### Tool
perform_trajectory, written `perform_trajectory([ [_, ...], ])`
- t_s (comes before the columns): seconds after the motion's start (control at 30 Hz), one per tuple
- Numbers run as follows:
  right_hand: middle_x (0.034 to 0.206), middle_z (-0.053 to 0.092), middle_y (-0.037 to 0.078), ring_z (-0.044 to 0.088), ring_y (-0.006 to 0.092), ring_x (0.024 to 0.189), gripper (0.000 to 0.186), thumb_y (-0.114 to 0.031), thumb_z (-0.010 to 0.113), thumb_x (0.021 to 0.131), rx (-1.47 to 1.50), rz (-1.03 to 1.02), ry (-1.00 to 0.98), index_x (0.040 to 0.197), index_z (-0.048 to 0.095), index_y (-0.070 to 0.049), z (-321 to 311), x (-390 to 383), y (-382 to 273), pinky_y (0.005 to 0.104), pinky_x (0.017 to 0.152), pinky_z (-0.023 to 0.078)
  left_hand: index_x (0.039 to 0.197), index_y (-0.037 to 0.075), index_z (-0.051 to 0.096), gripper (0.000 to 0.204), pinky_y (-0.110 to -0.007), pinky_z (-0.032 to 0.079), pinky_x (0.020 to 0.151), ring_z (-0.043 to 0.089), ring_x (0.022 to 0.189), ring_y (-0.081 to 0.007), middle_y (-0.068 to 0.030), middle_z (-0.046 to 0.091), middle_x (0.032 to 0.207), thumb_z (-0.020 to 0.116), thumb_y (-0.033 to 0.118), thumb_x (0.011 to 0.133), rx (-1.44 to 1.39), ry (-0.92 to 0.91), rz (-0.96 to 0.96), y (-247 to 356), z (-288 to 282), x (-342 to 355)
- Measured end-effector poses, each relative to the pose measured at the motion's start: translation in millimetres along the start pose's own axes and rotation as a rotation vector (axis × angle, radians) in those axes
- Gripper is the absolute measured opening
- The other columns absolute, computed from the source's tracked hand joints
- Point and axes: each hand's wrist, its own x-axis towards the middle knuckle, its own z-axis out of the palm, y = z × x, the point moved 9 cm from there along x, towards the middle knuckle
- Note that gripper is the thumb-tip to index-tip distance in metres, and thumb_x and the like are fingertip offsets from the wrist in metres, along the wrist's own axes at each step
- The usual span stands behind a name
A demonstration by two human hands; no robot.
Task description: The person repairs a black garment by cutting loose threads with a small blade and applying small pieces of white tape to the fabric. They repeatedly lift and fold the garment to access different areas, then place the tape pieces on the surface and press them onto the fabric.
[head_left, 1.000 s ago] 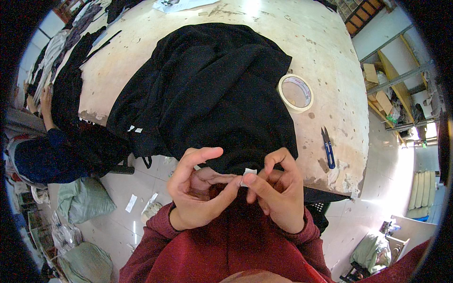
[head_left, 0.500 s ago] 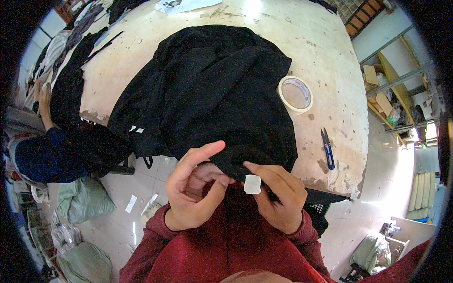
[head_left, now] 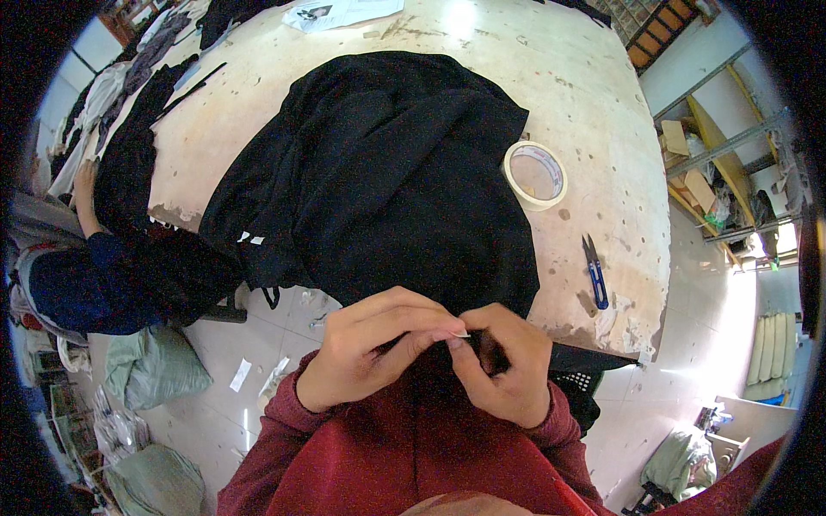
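Note:
A large black cloth garment [head_left: 387, 181] lies bunched on the table, its near edge reaching my hands. My left hand [head_left: 374, 344] is closed, thumb and fingertips pinched together at a small white piece [head_left: 462, 334] that looks like tape or a label. Meeting it from the other side, my right hand [head_left: 506, 365] pinches the same piece with thumb and bent forefinger. Only a sliver of the white piece shows; the fingers cover the rest. Whether the garment's edge is also between the fingers is hidden. Two small white bits [head_left: 250, 238] show on the garment's left part.
On the worn table [head_left: 602, 155], a roll of cream tape [head_left: 535, 175] touches or nearly touches the garment. Blue-handled thread snips [head_left: 594, 272] lie right of it. A co-worker in dark blue [head_left: 73, 288] handles dark cloth at left. Green sacks [head_left: 157, 365] stand on the floor.
My left hand has moved right and closed its fingers at the white piece. The white piece, earlier showing its flat square face by my right fingers, now appears almost edge-on.

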Motion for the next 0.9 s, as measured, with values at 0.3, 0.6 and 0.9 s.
perform_trajectory([
  [0.3,0.084,0.066,0.008,0.064,0.0252,0.070,0.024,-0.008,0.073,0.071,-0.321,0.107,0.056,0.093,0.063,-0.008,-13.4,2.6,11.0,0.0363,0.063,0.049,0.093,0.002,0.068,0.015,-0.030,0.053,0.073,0.068,0.083,-0.0214,-0.0103,0.070,0.092,0.065,-0.006,0.081,0.153,0.153,-0.070,-6.0,-23.1,-0.2],
  [0.6,0.081,0.068,0.009,0.065,0.0165,0.076,0.014,-0.003,0.065,0.087,0.156,0.384,-0.105,0.101,0.068,-0.003,-32.3,-4.7,34.2,0.0282,0.071,0.050,0.086,0.002,0.070,0.018,-0.027,0.051,0.069,0.068,0.081,-0.0220,-0.0127,0.069,0.089,0.061,-0.010,0.076,0.093,0.126,-0.032,-8.0,-45.1,2.7],
  [0.9,0.096,0.069,0.005,0.064,0.0198,0.082,0.027,-0.002,0.071,0.073,-0.340,-0.305,0.172,0.099,0.071,-0.009,-40.9,-0.5,-14.2,0.0320,0.071,0.048,0.092,0.003,0.067,0.026,-0.029,0.049,0.060,0.065,0.071,-0.0205,-0.0127,0.070,0.082,0.078,-0.003,0.069,0.021,0.299,0.164,-0.9,-50.6,-7.5],
])
